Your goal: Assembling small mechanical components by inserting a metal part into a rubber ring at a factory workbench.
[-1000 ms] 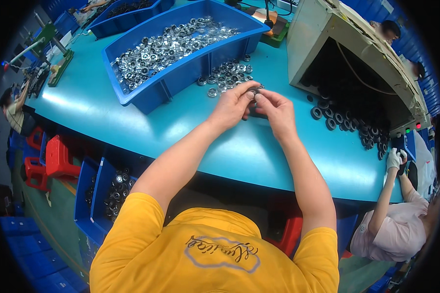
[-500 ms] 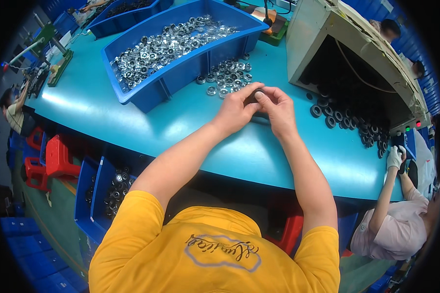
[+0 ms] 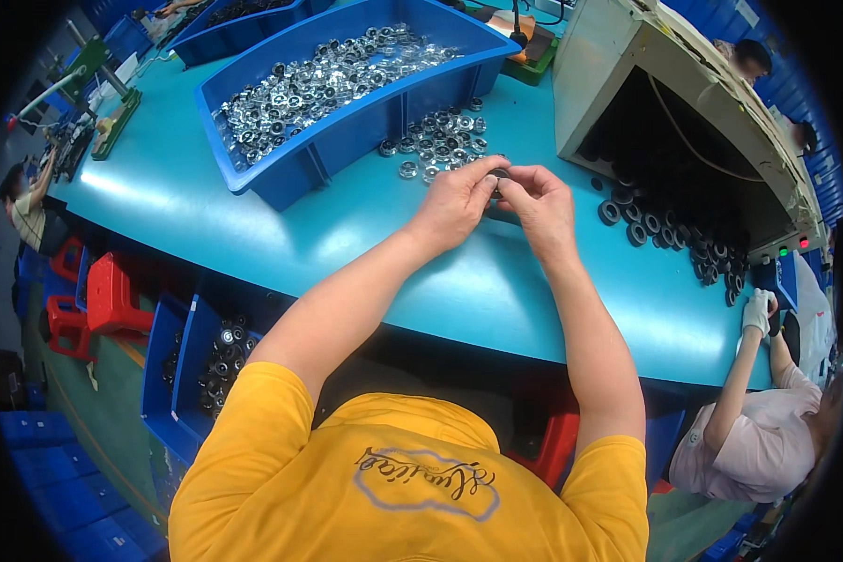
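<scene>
My left hand (image 3: 452,206) and my right hand (image 3: 545,212) meet above the blue-green table, fingertips pinched together. Between them is a small dark round part (image 3: 500,175), mostly covered by the fingers, so its exact shape cannot be made out. Just beyond my left hand lies a loose group of shiny clear-and-silver wheel-like pieces (image 3: 438,137). To the right of my right hand, black rings (image 3: 635,232) spill in a heap out of a pale box-shaped machine (image 3: 601,49).
A large blue bin (image 3: 365,117) of shiny pieces stands at the back left. A green hand press (image 3: 117,122) is at the far left. Blue bins (image 3: 189,365) of parts and red stools (image 3: 114,298) sit below the edge. A gloved co-worker (image 3: 754,431) works at right.
Both hands have shifted very slightly to the right. My fingers have changed position around the dark part, with the right thumb lower and drawn back a little.
</scene>
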Available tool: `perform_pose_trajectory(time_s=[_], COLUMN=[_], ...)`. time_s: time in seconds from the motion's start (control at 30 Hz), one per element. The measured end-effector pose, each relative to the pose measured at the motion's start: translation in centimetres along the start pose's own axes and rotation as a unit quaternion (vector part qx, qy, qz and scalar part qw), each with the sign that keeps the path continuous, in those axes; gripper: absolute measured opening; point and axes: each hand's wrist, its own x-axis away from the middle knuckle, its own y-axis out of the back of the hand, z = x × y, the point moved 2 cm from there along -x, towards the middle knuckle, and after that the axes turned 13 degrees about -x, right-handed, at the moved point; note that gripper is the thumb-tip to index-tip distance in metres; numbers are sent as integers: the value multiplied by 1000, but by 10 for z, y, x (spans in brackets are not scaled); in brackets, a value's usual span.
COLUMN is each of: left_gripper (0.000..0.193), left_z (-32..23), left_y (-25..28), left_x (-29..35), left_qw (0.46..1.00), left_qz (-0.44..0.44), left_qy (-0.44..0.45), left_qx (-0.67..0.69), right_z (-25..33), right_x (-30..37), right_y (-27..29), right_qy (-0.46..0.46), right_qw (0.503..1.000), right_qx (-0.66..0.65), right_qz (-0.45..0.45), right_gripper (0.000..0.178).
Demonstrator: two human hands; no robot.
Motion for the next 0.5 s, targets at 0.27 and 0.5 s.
perform_pose_trajectory(time_s=[0.27,0.5], left_gripper=[44,48], left_z=[2,-3], left_y=[-1,6], left_x=[4,0], left_qw=[988,999], left_qz=[-19,30], left_qy=[-134,-12], left_qx=[-80,39], right_z=[-10,3], right_x=[-5,-3], right_y=[9,9], right_qy=[-39,-108], right_qw=[998,973], right_qx=[-40,-191], right_qz=[11,76], right_gripper=[22,37])
